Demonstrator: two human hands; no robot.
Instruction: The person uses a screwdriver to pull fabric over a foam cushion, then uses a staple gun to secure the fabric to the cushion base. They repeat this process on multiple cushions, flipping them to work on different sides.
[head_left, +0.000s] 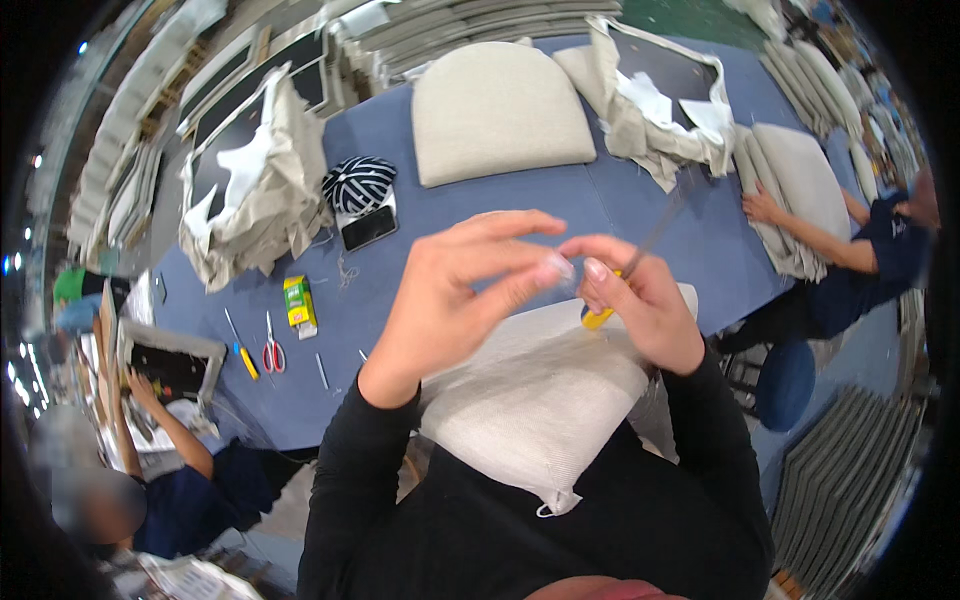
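My right hand [640,305] is closed around the yellow handle of a screwdriver [597,318], whose thin shaft is blurred and points up to the right. My left hand [475,290] is raised beside it, fingers stretched and apart, with its fingertips close to the right hand's. A small pale patch at the left thumb tip is too blurred to make out. Beneath both hands, a light beige fabric-covered cushion [520,400] rests against my body at the table edge. Its near corner is gathered, with a small loop of thread hanging from it.
On the blue table [370,290] lie another screwdriver [243,350], red-handled scissors [272,345], a yellow-green box [299,303], a phone [369,229] and a patterned cap [358,184]. A finished-looking cushion [500,115] and fabric-wrapped panels stand farther back. Co-workers handle pieces at both sides.
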